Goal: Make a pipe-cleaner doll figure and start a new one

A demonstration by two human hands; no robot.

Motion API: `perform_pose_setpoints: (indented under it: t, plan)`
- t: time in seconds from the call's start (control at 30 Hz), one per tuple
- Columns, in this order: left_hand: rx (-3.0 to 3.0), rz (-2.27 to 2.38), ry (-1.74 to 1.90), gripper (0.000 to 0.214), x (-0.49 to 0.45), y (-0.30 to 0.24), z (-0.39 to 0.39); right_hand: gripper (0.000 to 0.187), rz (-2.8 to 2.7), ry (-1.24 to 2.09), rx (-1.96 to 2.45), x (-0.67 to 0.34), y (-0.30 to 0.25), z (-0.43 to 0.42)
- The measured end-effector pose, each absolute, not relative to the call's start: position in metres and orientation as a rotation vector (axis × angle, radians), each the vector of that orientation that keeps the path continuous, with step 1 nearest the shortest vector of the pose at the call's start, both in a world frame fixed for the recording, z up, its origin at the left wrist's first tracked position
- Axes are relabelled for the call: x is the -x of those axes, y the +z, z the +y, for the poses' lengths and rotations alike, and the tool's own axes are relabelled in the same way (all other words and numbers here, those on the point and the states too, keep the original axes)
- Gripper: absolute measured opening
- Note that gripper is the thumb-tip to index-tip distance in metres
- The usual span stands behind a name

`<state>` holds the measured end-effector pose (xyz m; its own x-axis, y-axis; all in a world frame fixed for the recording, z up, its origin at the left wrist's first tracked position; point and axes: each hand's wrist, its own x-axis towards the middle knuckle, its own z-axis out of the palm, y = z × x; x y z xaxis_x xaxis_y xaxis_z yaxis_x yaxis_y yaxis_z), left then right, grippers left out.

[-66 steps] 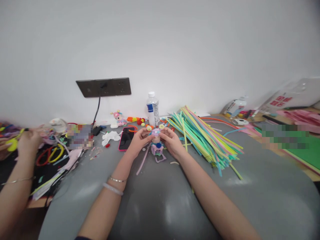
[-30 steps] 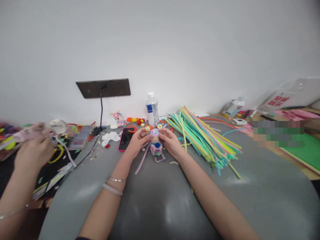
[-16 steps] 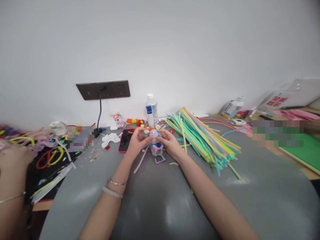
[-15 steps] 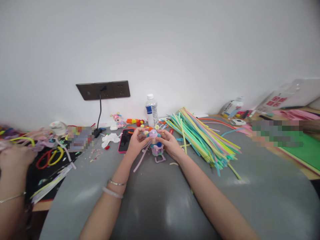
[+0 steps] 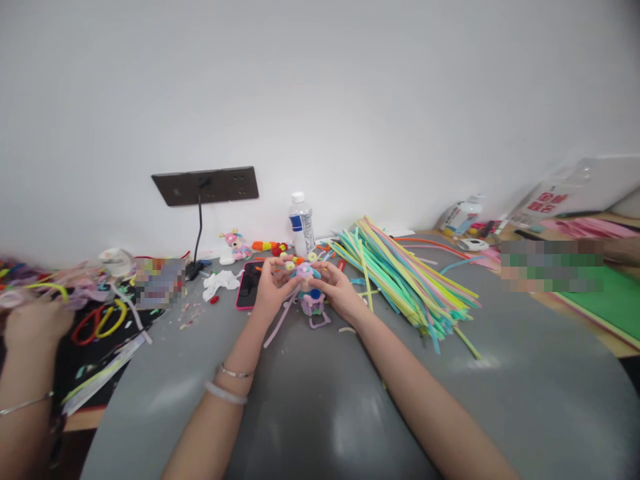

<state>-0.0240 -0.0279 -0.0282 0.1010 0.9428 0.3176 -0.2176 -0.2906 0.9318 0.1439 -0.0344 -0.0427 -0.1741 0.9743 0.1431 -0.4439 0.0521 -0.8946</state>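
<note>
A small pipe-cleaner figure (image 5: 312,301), lilac and pink with a blue dot, stands on the grey table (image 5: 320,400) between my hands. My left hand (image 5: 270,287) pinches its top from the left, with a long lilac pipe cleaner (image 5: 278,323) trailing down toward me. My right hand (image 5: 337,290) grips the figure's head from the right. Both hands' fingers meet at the lilac top piece (image 5: 304,269).
A big heap of coloured pipe cleaners (image 5: 410,280) lies right of my hands. A pink-cased phone (image 5: 248,285), a water bottle (image 5: 301,223), a small toy (image 5: 235,243) and white scraps (image 5: 220,283) sit behind. Another person's hand (image 5: 35,327) works at the far left among craft clutter.
My hands stay on the figure with small finger shifts at its top. The other person's hand at the left has drawn back and lowered. The view has tilted slightly.
</note>
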Motion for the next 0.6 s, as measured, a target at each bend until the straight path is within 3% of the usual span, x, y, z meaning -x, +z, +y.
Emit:
perform_pose_setpoints:
  t: [0.23,0.6]
  plan:
    - [-1.234,0.786,1.187,0.067,0.0307,-0.0256,-0.0268,0.039,-1.09,1.499,0.703,-0.1454,-0.0421,-0.0358]
    - [-1.185,0.749,1.154,0.052,0.0325,-0.0281,-0.0283,0.035,-1.27,1.181,0.821,-0.1484,-0.0466,-0.0333]
